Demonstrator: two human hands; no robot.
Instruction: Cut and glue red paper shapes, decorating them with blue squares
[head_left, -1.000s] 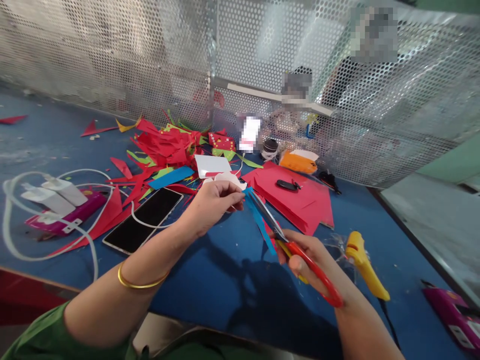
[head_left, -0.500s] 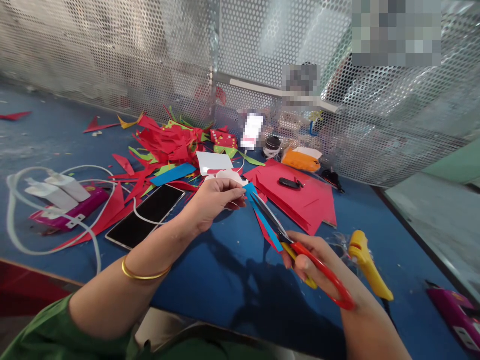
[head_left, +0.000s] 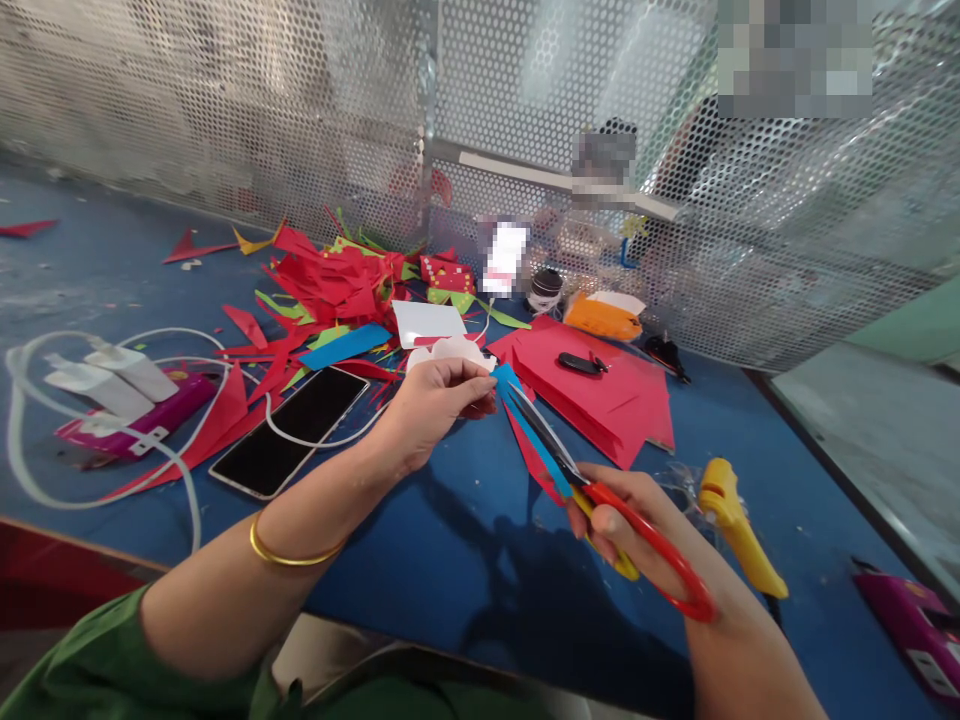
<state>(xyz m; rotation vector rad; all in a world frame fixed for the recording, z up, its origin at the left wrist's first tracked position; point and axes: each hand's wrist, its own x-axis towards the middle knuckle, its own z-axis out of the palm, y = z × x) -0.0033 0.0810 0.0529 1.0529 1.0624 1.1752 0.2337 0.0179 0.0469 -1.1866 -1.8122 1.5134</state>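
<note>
Between its thumb and fingers, my left hand [head_left: 442, 400] pinches the upper end of a narrow blue paper strip [head_left: 504, 376]. The scissors [head_left: 651, 535], with red and yellow handles, are gripped in my right hand [head_left: 626, 515]. Their blades lie along the strip and point up toward my left fingertips. A red paper piece [head_left: 529, 455] hangs beside the strip. Behind my left hand are white paper pieces [head_left: 450, 350]. Red sheets [head_left: 592, 390] lie stacked behind the scissors, with a small black object [head_left: 581, 364] on top.
Red and green scraps [head_left: 337, 285] are heaped at the back left. A dark-screened phone [head_left: 289, 430], white cables and a purple power strip [head_left: 180, 400] lie left. A yellow glue gun [head_left: 739, 525] and another purple strip [head_left: 907, 620] are right. Perforated metal mesh [head_left: 510, 120] stands behind.
The scissors and my right hand have shifted very slightly right, and the blades look closer together. My left hand still pinches the blue strip.
</note>
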